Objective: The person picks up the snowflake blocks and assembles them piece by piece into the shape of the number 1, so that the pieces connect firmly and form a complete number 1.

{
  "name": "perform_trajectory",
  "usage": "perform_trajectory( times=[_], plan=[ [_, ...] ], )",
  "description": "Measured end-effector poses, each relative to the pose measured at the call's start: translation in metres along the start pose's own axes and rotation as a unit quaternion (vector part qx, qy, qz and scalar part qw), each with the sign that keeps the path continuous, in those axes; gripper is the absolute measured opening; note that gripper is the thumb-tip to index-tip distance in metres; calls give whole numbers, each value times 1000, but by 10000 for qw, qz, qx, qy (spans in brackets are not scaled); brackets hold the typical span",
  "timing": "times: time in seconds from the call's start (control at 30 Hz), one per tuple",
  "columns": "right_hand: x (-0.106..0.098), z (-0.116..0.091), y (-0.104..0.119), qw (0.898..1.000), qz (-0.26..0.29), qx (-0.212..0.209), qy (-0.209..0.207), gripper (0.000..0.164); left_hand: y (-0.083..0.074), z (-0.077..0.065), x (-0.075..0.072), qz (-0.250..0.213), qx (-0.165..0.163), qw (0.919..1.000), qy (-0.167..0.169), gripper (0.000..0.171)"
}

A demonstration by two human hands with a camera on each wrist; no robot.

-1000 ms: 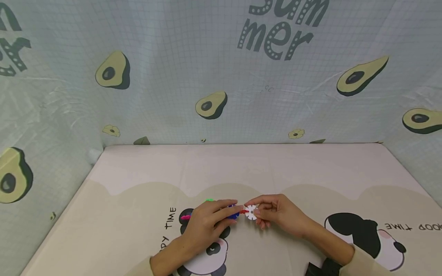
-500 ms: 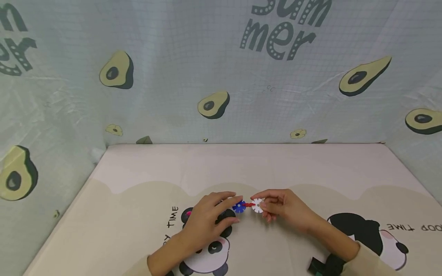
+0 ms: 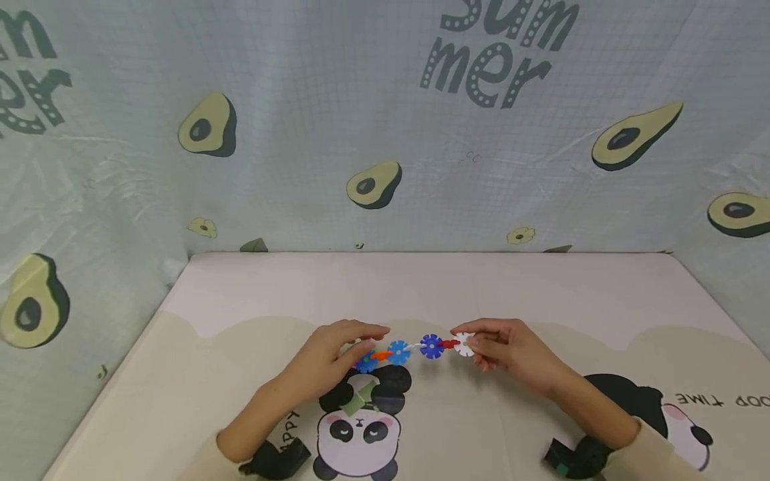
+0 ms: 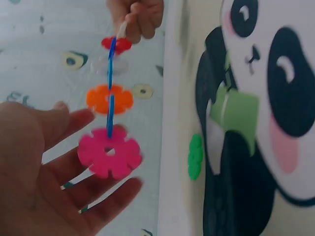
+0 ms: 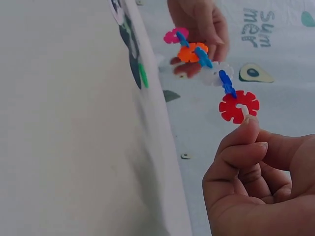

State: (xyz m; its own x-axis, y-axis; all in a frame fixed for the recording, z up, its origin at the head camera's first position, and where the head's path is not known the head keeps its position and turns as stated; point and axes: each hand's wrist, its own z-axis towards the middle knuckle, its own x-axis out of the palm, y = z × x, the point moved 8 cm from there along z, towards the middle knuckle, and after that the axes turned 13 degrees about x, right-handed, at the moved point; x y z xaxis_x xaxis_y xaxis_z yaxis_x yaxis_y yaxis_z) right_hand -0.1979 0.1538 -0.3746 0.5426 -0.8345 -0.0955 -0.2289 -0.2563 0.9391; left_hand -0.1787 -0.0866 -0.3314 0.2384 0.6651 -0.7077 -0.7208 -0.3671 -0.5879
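Note:
A chain of slotted flower-shaped plastic discs hangs in the air above the table, joined edge to edge. At its right end my right hand [image 3: 511,353] pinches a white disc [image 3: 462,345] between thumb and fingertips. Beyond it come a red disc [image 5: 229,109], a dark blue disc [image 3: 432,351], a clear or white one, a light blue disc [image 3: 398,357], an orange disc [image 3: 381,355], a blue one and a pink disc [image 4: 123,157] at the left end. Around that pink end my left hand [image 3: 327,355] is spread, thumb and fingers apart; whether it touches the disc I cannot tell.
A green disc [image 4: 195,157] lies on the table, beside the panda print [image 3: 361,444] of the cover. Dark wrist-worn devices sit below both hands, the left device [image 3: 279,459] and the right device [image 3: 576,457]. A patterned curtain [image 3: 289,200] rises behind the table.
My right hand has moved right and slightly away, carrying the chain up with it. My left hand has shifted left and spread, uncovering more of the discs.

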Motion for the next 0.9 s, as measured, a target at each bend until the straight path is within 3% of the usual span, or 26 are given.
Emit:
perform_trajectory(
  times=[0.13, 0.33, 0.9],
  plan=[
    [-5, -1, 3, 9998, 193, -39, 78, 39, 13, -2, 1, -680, -437, 9959, 407, 31],
    [-11, -1, 7, 9984, 525, -129, 175, 35, 17, -3, -5, -896, -793, 9917, 467, 27],
    [-14, 1, 3, 9982, 570, -37, 186, 37, 20, -3, 0, -1287, -959, 9861, 419, 28]
  ],
)
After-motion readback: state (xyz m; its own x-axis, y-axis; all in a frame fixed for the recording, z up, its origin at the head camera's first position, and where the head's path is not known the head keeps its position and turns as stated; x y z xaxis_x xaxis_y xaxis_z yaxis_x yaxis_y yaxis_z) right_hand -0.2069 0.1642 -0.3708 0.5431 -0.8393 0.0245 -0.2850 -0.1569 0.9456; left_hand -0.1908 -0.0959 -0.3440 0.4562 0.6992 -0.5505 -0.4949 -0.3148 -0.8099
